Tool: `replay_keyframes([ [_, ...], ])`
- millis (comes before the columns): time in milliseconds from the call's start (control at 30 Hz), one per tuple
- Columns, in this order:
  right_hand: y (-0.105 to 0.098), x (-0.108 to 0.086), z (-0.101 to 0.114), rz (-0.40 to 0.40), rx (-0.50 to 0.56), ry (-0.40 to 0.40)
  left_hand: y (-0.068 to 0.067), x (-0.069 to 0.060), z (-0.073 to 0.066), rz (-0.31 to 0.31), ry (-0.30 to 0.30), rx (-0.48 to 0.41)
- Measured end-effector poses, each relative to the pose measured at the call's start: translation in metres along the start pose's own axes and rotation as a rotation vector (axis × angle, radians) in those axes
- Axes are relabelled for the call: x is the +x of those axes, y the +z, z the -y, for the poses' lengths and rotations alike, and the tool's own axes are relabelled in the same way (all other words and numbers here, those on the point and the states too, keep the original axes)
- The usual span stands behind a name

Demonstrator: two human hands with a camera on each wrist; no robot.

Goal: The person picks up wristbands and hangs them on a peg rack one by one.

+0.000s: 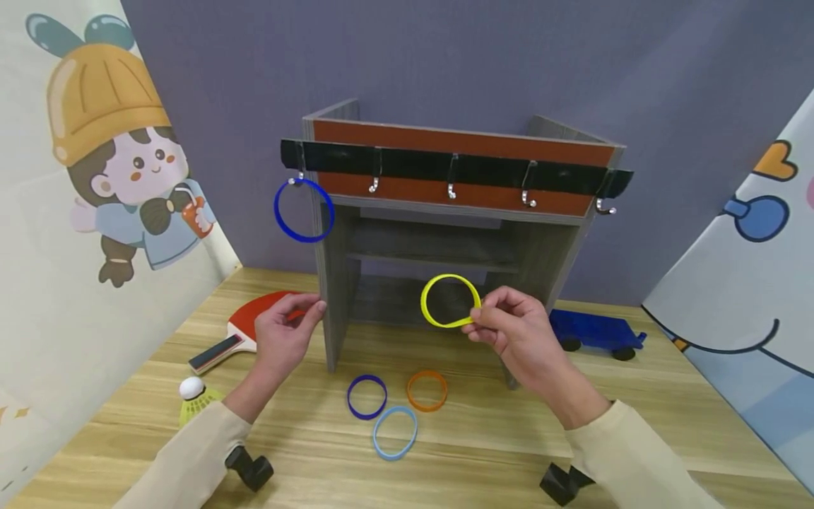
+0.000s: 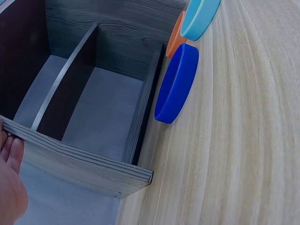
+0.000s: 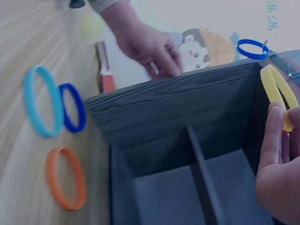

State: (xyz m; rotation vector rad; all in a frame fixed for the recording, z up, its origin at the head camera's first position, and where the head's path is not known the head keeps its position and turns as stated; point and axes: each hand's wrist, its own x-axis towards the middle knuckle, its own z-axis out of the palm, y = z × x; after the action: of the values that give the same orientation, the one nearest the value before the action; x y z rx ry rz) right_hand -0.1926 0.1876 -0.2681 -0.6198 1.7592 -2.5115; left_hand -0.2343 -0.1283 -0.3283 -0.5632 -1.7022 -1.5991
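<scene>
My right hand (image 1: 518,329) pinches a yellow silicone wristband (image 1: 423,304) between thumb and fingers, in front of a grey wooden shelf unit (image 1: 324,283). My left hand (image 1: 282,332) is by the unit's left side panel, its fingers loosely bent and their tips at the panel's edge; whether they touch it I cannot tell. A blue wristband (image 1: 277,212) hangs from the leftmost hook (image 1: 295,179) on the black hook rail (image 1: 413,162). On the table lie a dark blue wristband (image 1: 349,403), an orange wristband (image 1: 427,408) and a light blue wristband (image 1: 395,457).
Further right along the rail, several silver hooks (image 1: 451,189) hold nothing. A red table tennis paddle (image 1: 244,318) and a shuttlecock (image 1: 193,389) lie at the left. Beside the unit's right side stands a blue toy cart (image 1: 594,330). Printed panels flank the wooden table (image 1: 496,438).
</scene>
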Motion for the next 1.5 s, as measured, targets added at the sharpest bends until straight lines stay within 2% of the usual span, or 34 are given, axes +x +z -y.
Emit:
replay_keyframes([
  [667,0.064,0.045,0.03,0.025,0.107,-0.127,0.0,-0.001,0.0,0.012,0.013,0.01],
  [767,0.072,0.051,0.033,0.036,0.128,-0.14,-0.001,0.0,0.003,0.011,0.019,0.01],
  [1000,0.085,0.059,0.036,0.029,0.115,-0.155,-0.004,-0.001,0.028,-0.008,0.015,-0.03],
  [1233,0.089,0.066,0.036,-0.036,0.113,-0.139,0.0,0.001,0.003,0.01,0.021,-0.014],
  [1500,0.089,0.068,0.035,-0.034,0.127,-0.137,-0.002,0.0,0.003,0.011,0.013,-0.006],
])
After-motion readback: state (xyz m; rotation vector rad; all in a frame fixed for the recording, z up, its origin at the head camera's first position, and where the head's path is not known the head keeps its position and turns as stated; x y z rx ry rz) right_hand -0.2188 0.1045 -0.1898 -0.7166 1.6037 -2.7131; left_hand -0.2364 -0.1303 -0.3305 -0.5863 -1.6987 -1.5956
